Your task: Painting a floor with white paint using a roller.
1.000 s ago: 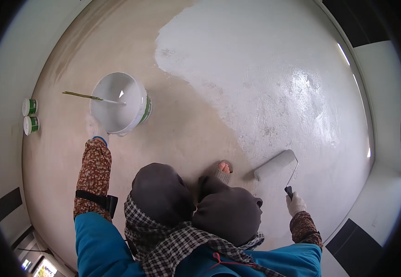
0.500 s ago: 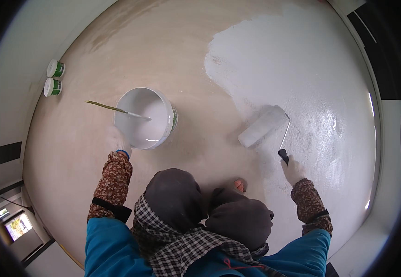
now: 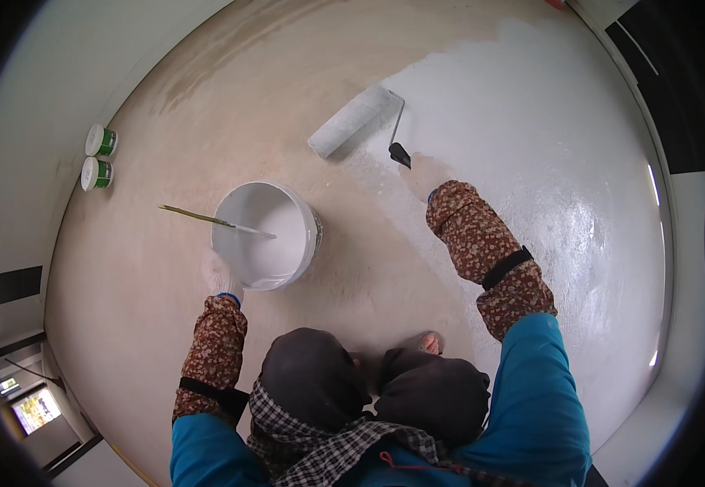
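My right hand (image 3: 419, 174), in a pale glove, grips the black handle of a paint roller (image 3: 352, 121). The white roller sleeve lies on the floor at the edge between the wet white painted area (image 3: 531, 138) and the bare beige floor (image 3: 230, 89). My left hand (image 3: 222, 274), also in a pale glove, rests on the near rim of a white bucket (image 3: 265, 235) holding white paint. A thin stick (image 3: 206, 219) lies across the bucket, one end in the paint. Both forearms wear brown patterned sleeve covers.
Two small green-and-white cans (image 3: 98, 156) stand by the wall at the left. My dark-trousered knees (image 3: 368, 390) and a bare foot (image 3: 427, 342) are below the bucket. Wet paint covers the right side of the floor. White walls curve around the floor.
My right arm has pushed the roller forward and to the left, from near my knees out to the paint's edge. The left hand has stayed at the bucket.
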`<act>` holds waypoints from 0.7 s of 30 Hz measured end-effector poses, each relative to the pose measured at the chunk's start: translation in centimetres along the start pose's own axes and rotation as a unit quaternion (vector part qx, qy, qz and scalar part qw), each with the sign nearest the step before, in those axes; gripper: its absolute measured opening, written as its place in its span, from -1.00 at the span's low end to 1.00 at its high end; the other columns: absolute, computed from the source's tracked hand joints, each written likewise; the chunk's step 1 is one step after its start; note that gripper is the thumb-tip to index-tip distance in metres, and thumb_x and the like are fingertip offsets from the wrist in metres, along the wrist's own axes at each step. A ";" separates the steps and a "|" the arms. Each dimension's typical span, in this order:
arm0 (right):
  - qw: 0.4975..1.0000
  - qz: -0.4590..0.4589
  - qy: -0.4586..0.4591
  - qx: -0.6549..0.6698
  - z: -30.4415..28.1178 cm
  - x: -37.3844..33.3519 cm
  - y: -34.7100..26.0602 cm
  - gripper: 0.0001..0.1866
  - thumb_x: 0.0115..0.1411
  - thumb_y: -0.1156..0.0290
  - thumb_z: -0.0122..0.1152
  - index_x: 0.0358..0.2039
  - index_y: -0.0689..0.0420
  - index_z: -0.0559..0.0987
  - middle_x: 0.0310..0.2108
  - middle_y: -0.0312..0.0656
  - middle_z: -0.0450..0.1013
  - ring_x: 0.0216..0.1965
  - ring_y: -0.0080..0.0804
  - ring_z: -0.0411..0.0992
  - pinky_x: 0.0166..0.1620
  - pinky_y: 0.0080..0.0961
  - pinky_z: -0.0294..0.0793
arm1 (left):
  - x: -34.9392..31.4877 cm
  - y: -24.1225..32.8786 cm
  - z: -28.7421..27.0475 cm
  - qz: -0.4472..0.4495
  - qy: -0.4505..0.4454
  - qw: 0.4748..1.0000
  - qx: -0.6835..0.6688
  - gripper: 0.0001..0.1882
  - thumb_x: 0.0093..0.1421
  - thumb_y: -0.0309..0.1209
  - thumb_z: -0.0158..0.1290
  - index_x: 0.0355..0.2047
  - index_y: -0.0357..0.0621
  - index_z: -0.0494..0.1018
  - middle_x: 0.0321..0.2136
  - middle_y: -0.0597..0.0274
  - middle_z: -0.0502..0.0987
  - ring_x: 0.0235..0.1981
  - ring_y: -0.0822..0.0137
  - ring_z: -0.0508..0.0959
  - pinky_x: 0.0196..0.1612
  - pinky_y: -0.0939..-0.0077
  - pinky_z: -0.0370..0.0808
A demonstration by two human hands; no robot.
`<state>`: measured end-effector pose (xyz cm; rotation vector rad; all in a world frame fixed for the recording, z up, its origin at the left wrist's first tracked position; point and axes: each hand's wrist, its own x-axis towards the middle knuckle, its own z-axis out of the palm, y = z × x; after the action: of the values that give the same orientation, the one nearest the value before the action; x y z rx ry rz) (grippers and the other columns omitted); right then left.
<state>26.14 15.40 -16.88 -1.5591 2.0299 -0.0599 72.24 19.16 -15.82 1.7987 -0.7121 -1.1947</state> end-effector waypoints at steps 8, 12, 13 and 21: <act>0.981 0.133 -0.117 -0.080 -2.3 -17.0 9.4 -0.54 0.29 0.03 -0.05 -0.17 0.24 0.44 -0.32 0.15 0.54 -0.24 0.12 0.53 -0.14 -0.01 0.49 | -1.5 0.1 1.0 0.024 0.047 0.999 0.011 -0.52 0.41 -0.10 -0.28 -0.08 -0.25 0.45 -0.19 0.18 0.52 -0.19 0.33 0.48 -0.11 0.41 0.45; 0.981 0.144 -0.094 -0.088 -1.9 -15.9 9.0 -0.55 0.29 0.03 -0.03 -0.20 0.25 0.42 -0.36 0.15 0.53 -0.27 0.12 0.53 -0.19 0.01 0.49 | 0.2 -2.3 -1.8 0.039 0.024 0.998 0.043 -0.49 0.42 -0.08 -0.29 0.12 -0.25 0.28 0.03 0.15 0.38 0.02 0.28 0.39 0.06 0.35 0.38; 0.988 0.112 -0.069 -0.078 -1.5 -14.2 8.4 -0.56 0.29 0.03 -0.03 -0.24 0.24 0.44 -0.40 0.07 0.55 -0.32 0.05 0.56 -0.25 -0.07 0.54 | 0.6 -2.7 -2.5 0.037 0.009 0.998 0.056 -0.48 0.42 -0.07 -0.29 0.17 -0.24 0.22 0.09 0.14 0.34 0.07 0.26 0.36 0.10 0.33 0.36; 0.994 0.058 0.015 0.092 -0.7 -1.3 0.9 -0.68 0.18 0.26 0.00 -0.23 0.17 0.62 -0.30 -0.01 0.60 -0.26 -0.06 0.59 -0.19 -0.12 0.56 | 0.6 0.1 -2.2 0.046 -0.020 0.941 0.334 -0.34 0.40 -0.11 -0.28 0.38 -0.20 -0.09 0.37 -0.04 0.00 0.34 0.05 0.12 0.34 0.24 0.12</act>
<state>25.24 16.63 -16.15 -1.3324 2.0715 -0.2197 74.53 19.37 -15.53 2.2508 -1.3276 -0.9887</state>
